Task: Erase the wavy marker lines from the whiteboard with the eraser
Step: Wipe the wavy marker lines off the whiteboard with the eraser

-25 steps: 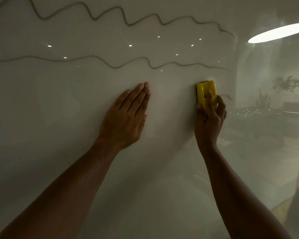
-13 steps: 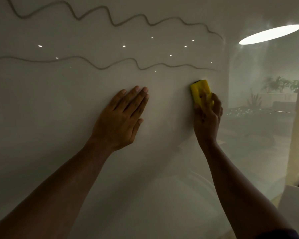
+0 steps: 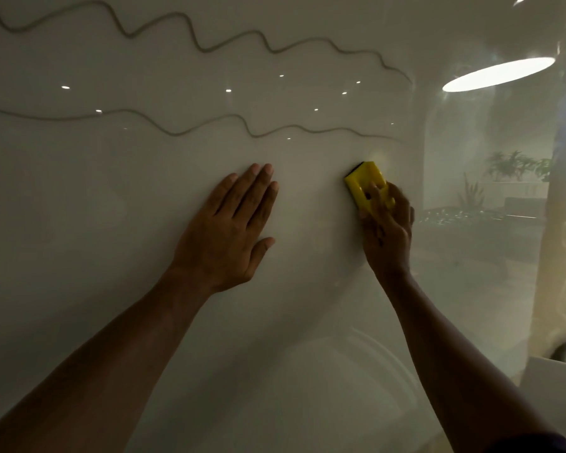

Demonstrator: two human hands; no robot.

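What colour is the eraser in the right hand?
Yellow, with a black edge; the eraser shows in the head view.

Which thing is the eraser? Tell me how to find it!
Look at the big whiteboard with two wavy lines across the top. Below the right end of the lower wavy line, the right hand grips a small block against the board. That is the eraser: bright yellow with a black edge, the only brightly coloured thing on the board.

eraser (image 3: 364, 184) partly hidden, wavy lines (image 3: 190, 37) cut off
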